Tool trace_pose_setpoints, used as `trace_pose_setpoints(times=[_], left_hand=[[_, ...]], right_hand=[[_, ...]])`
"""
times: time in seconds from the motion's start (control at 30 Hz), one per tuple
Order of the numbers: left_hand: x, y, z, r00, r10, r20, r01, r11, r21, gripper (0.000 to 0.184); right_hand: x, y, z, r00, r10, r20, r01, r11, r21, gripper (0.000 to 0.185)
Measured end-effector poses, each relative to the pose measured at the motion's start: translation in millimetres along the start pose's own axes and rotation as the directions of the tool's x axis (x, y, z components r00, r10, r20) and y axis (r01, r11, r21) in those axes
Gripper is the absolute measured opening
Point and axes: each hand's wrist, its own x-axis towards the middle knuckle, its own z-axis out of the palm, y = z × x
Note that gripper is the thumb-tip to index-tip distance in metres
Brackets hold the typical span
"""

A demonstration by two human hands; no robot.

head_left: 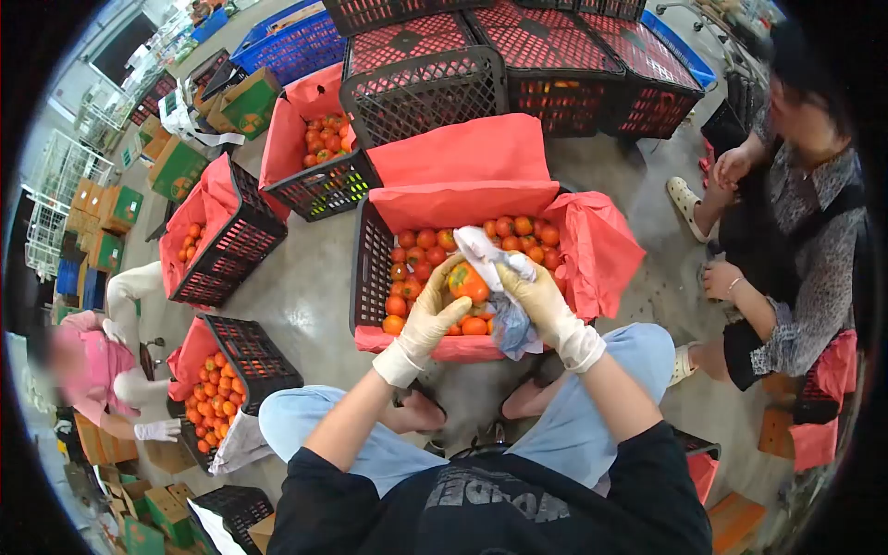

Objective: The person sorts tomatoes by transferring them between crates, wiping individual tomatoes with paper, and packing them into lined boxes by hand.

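Both of my hands wear pale latex gloves and are raised over a black crate [368,268] lined with red paper. Fingers of my left hand [427,319] curl round an orange-red tomato [469,283] with a greenish top. My right hand [541,301] grips a crumpled white and blue-grey cloth [511,324], which lies against the tomato's right side. Beneath my hands, the crate holds many red and orange tomatoes [421,254]. Red paper [601,250] hangs over its right edge.
More paper-lined tomato crates [245,240] stand to the left. Stacked black crates [555,46] rise behind. A person in pink [97,365] sits at left, one gloved hand by a tomato crate [254,356]. Another person [795,231] sits close on the right.
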Motion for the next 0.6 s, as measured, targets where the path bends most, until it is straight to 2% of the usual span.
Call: trace_pose_setpoints(times=[0.03, 0.1, 0.17, 0.23, 0.3, 0.33, 0.37, 0.43, 0.57, 0.6], left_hand=[[0.1, -8.3, -4.7, 1.0, -0.004, 0.0, 0.004, 1.0, 0.0, 0.068], [0.9, -15.4, -4.0, 0.993, 0.018, -0.117, 0.019, 0.951, 0.31, 0.066], [0.2, -16.3, -3.3, 0.989, -0.006, -0.149, 0.057, 0.939, 0.34, 0.065], [1.7, -13.3, -2.7, 0.997, 0.037, -0.074, -0.006, 0.924, 0.383, 0.071], [0.7, -8.6, -1.0, 0.999, -0.016, -0.051, 0.031, 0.947, 0.32, 0.071], [0.2, -9.3, 0.7, 0.997, -0.066, -0.034, 0.073, 0.963, 0.258, 0.071], [1.8, -12.7, 3.9, 0.996, -0.077, -0.04, 0.081, 0.987, 0.139, 0.072], [-0.9, -11.6, 6.8, 0.984, -0.177, -0.023, 0.172, 0.975, -0.142, 0.065], [-7.7, -8.4, 17.8, 0.961, -0.278, -0.007, 0.277, 0.958, -0.075, 0.064], [-12.4, -11.8, 18.4, 0.98, -0.198, -0.024, 0.199, 0.978, 0.063, 0.062]], right_hand=[[-0.9, 2.8, -1.1, 1.0, 0.002, -0.003, -0.002, 1.0, 0.003, 0.031], [-6.2, -2.4, 4.5, 0.994, 0.093, 0.049, -0.095, 0.995, 0.04, 0.029], [-3.8, -3.7, 1.9, 0.988, 0.156, -0.021, -0.155, 0.988, 0.018, 0.03], [2.2, -0.3, -5.7, 0.994, 0.083, -0.073, -0.081, 0.996, 0.039, 0.034], [-0.8, -13.4, -4.9, 0.989, 0.088, -0.117, -0.079, 0.994, 0.075, 0.034], [-0.6, -14.6, -7.2, 0.996, 0.04, -0.084, -0.03, 0.993, 0.112, 0.034], [-1.1, -17.6, -8.7, 0.998, -0.012, -0.055, 0.021, 0.988, 0.151, 0.033], [-8.0, -29.5, -9.4, 0.993, 0.024, -0.117, -0.012, 0.995, 0.103, 0.033], [-30.6, -54.5, -4.2, 0.979, -0.095, -0.179, 0.134, 0.966, 0.221, 0.032], [-42.8, -66.2, -0.2, 0.974, -0.073, -0.213, 0.11, 0.979, 0.171, 0.031]])
